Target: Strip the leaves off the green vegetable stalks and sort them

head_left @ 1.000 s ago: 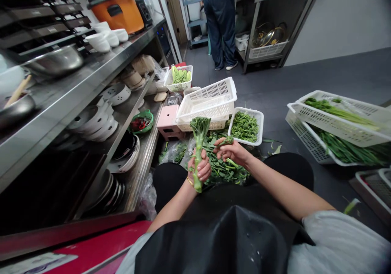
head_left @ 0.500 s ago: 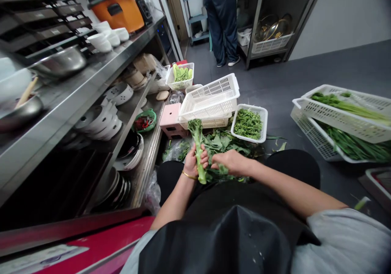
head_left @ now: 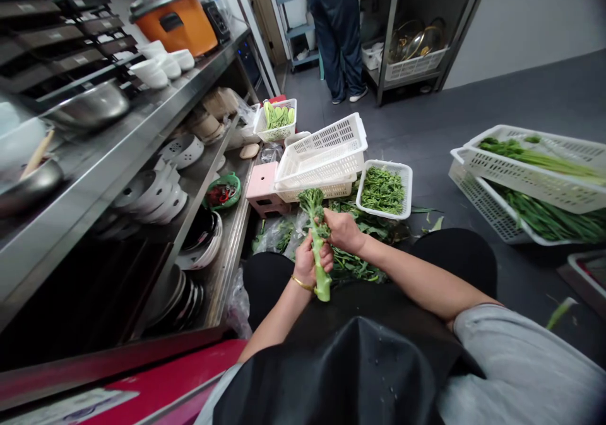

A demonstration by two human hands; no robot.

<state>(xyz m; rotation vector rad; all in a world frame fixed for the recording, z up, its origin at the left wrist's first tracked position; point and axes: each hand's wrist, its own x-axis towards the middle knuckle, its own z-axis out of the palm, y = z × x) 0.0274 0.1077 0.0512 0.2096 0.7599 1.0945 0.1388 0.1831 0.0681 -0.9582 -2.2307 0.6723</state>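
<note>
My left hand (head_left: 308, 264), with a gold bangle at its wrist, is wrapped round the thick stem of a broccoli stalk (head_left: 322, 285). The stalk leans with its dark green head up and its pale cut end towards me. Just below the head, my right hand (head_left: 344, 230) is closed at the stalk's side, pinching a small leafy side part; its fingertips are partly hidden. Under and beyond both hands lies a heap of green leaves (head_left: 362, 262). A white basket of small green florets or shoots (head_left: 408, 191) stands past my right hand.
Empty-looking white baskets (head_left: 326, 146) sit beside a pink stool (head_left: 262, 182). Steel shelving (head_left: 142, 106) with bowls runs along the left. At right, stacked white baskets (head_left: 525, 160) hold long greens. A person (head_left: 334, 33) stands at the back.
My right hand has moved left and up from beside the stalk to close on it below the head. My left hand and the stalk have shifted slightly right and down.
</note>
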